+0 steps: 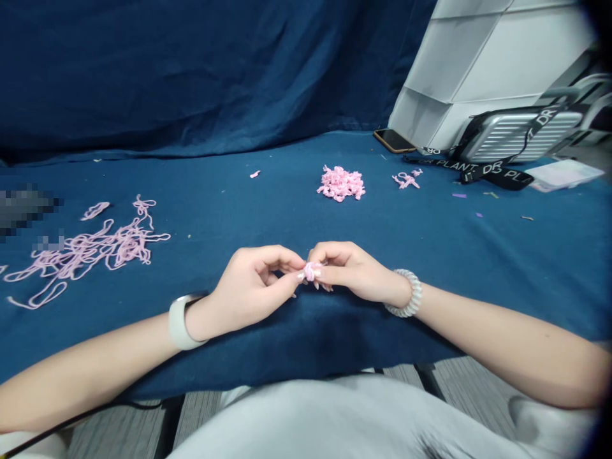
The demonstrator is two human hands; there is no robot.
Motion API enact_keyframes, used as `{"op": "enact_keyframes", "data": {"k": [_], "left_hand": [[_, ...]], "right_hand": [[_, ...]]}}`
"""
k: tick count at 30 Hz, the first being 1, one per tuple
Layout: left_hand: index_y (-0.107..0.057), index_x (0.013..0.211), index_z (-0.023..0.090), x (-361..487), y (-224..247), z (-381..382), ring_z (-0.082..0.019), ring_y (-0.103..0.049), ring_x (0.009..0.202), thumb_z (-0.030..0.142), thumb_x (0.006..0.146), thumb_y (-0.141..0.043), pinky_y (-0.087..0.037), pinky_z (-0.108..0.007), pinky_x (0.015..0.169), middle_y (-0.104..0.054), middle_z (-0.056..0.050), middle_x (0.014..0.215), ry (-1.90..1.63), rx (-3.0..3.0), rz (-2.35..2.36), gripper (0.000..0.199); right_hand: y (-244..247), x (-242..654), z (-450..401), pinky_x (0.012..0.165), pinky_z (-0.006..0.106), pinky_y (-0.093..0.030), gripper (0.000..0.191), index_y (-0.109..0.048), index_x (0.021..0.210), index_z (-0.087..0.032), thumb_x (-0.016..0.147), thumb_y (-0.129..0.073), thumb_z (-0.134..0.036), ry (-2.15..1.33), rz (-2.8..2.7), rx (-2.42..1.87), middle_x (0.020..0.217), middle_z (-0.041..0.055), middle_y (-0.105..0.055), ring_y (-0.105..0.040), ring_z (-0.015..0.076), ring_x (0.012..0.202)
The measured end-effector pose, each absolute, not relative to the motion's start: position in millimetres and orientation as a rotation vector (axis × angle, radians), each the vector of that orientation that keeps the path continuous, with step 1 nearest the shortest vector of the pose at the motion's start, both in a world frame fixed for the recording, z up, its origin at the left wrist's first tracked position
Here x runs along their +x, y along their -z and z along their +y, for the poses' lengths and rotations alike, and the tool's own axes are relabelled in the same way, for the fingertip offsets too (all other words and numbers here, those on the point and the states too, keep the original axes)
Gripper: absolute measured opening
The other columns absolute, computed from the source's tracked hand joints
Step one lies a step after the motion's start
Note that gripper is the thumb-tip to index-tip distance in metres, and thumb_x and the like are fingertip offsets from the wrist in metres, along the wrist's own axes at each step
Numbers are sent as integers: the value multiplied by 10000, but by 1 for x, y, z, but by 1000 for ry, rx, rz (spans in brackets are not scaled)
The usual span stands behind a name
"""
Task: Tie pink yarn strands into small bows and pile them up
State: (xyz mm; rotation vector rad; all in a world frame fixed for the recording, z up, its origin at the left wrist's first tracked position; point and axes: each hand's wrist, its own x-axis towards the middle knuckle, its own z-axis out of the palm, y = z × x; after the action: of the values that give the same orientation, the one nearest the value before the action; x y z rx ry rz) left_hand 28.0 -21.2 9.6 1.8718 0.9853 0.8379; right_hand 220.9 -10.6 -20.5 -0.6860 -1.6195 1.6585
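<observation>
A small knotted piece of pink yarn (310, 271) is pinched between both hands above the front part of the blue cloth. My left hand (261, 280), with a pale watch band at the wrist, is closed on the left side of the knot. On its right side, the thumb and fingers of my right hand (351, 271) press together; a coiled bracelet circles that wrist. Beyond the hands lies a pile of short pink yarn pieces (341, 183). Long loose strands of pink yarn (102, 248) spread over the cloth at the left.
A few pink pieces (407, 180) lie right of the pile, and a small scrap (255, 174) left of it. At the back right are a phone (394, 141), a silver case (523, 135) with a black strap, and white boxes (502, 57).
</observation>
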Motion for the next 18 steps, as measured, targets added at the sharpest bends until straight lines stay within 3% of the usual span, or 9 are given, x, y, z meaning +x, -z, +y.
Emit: {"op": "enact_keyframes", "data": {"k": [7,18], "left_hand": [[-676,802,138,28,-12,-24,-120,-666,625,181,751,-637,-504,-134,474,-701,-19,722,-862,1962,1012,77],[-645,740,129,28,-9,-20,-122,-637,545,197,755,-626,-541,-197,508,-675,-20,672,-790,1806,1047,73]], "right_hand": [[21,221,-9,522,207,-358,173,-581,746,-137,816,-616,-291,-1654,-1611,-702,644,-25,-528,-441,58,541],[16,221,-11,597,228,-382,164,-600,709,-126,799,-620,-263,-1578,-1674,-733,640,-9,-547,-458,78,601]]}}
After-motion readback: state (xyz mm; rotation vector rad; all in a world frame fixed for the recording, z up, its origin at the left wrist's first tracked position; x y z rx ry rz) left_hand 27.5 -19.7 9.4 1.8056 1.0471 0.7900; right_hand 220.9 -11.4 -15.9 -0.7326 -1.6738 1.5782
